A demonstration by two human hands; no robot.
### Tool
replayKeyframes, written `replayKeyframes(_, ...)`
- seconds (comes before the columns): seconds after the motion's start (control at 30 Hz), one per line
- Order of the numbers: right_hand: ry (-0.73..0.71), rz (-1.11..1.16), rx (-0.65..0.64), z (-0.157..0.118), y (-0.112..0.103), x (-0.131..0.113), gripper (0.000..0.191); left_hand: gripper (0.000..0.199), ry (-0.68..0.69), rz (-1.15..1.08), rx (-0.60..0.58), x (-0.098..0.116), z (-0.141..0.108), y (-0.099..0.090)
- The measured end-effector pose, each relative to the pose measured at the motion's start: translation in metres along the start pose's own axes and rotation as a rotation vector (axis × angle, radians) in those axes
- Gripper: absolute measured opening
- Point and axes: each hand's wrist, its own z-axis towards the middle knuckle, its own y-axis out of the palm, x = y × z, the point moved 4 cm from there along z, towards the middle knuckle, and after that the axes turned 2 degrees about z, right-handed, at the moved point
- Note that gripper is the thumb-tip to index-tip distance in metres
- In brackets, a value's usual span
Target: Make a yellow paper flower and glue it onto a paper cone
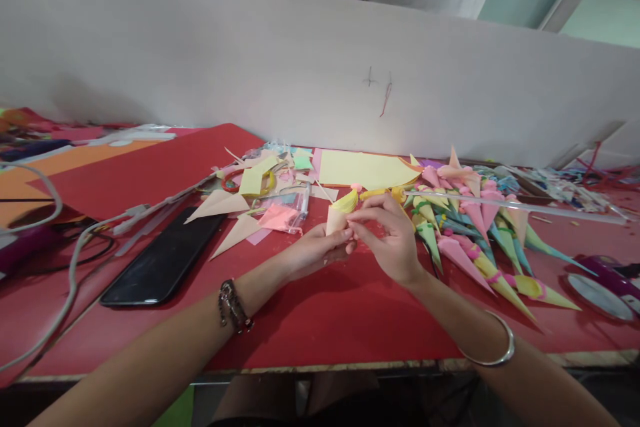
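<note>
My left hand (320, 247) is closed around a peach paper cone (336, 219) with a yellow piece (346, 202) at its top. Fingertips of my right hand (387, 233) press together against the cone's right side; whether they pinch its paper or something small cannot be made out. Just behind the hands lie a yellow strip (383, 193) and a pale yellow paper sheet (365, 170). Many finished-looking paper cones (465, 257) in pink, yellow, green and blue lie heaped to the right of my right hand.
A black phone (163, 260) and a white cable (75, 260) lie at left. Behind them are red card sheets (150, 173), paper scraps (260, 173) and scissors (273, 183). A clear stick (515, 203) extends over the cones. A white partition (225, 60) stands at the back.
</note>
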Motion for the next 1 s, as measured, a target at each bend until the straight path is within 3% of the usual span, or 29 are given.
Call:
replayKeyframes(0.23, 0.053, 0.005, -0.016, 0.0, 0.001, 0.003, 0.008, 0.031, -0.003, 0.077, 0.021, 0.0, 0.0, -0.001)
replayKeyframes(0.5, 0.158, 0.236, -0.042, -0.002, 0.007, 0.012, 0.005, 0.03, 0.02, 0.16, -0.003, -0.001, 0.001, -0.003)
replayKeyframes(0.63, 0.255, 0.401, -0.023, -0.003, 0.011, 0.017, 0.017, 0.03, 0.028, 0.217, -0.008, 0.001, 0.0, -0.001)
replayKeyframes(0.77, 0.337, 0.529, -0.082, -0.003, 0.016, 0.018, 0.029, 0.03, 0.038, 0.246, -0.006, 0.001, 0.0, -0.002)
replayKeyframes(1.0, 0.377, 0.562, -0.103, -0.003, 0.017, 0.015, 0.029, 0.031, 0.017, 0.299, -0.003, 0.0, -0.001, -0.003)
